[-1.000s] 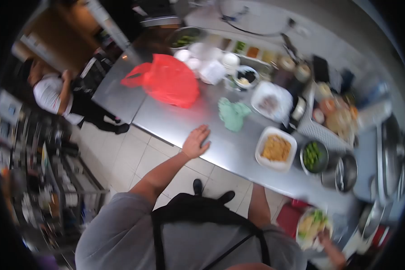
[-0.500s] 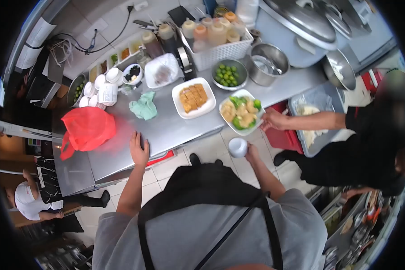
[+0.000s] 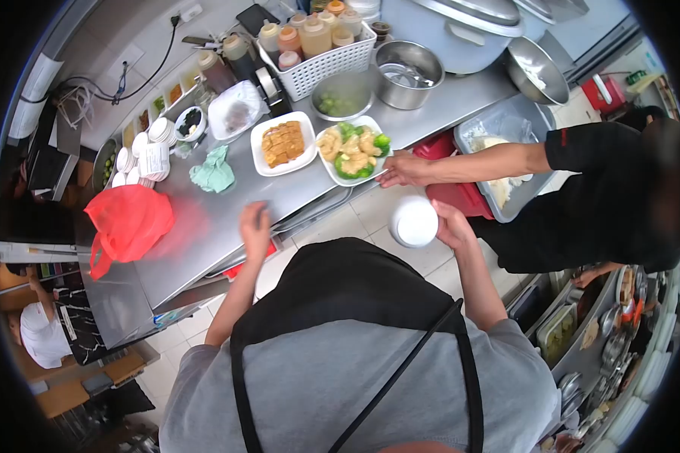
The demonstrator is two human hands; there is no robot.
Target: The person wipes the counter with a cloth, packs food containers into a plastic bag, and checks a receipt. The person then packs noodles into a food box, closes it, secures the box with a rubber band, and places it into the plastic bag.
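My right hand [image 3: 452, 225] holds a round white cup [image 3: 415, 222] by its side, over the floor in front of the counter. My left hand [image 3: 255, 226], slightly blurred, is at the counter's front edge, fingers loosely bent and apart, with nothing visible in it. Ahead of my hands, a white dish of broccoli and pale battered pieces [image 3: 351, 151] sits at the counter's edge, with a co-worker's hand [image 3: 404, 169] at its right side. Left of it is a white dish of sliced, breaded food [image 3: 283, 143].
A green cloth [image 3: 213, 171], a red plastic bag [image 3: 128, 219] and white cups [image 3: 154, 160] lie to the left. Behind are a bowl of limes [image 3: 341, 97], a steel pot [image 3: 408, 75] and a bottle basket [image 3: 329, 69]. The co-worker stands right, beside a grey tub [image 3: 525, 192].
My right hand has raised the cup and brought it slightly right. My left hand has shifted from lying flat on the counter to a bent pose. The co-worker's hand and broccoli dish moved onto the counter.
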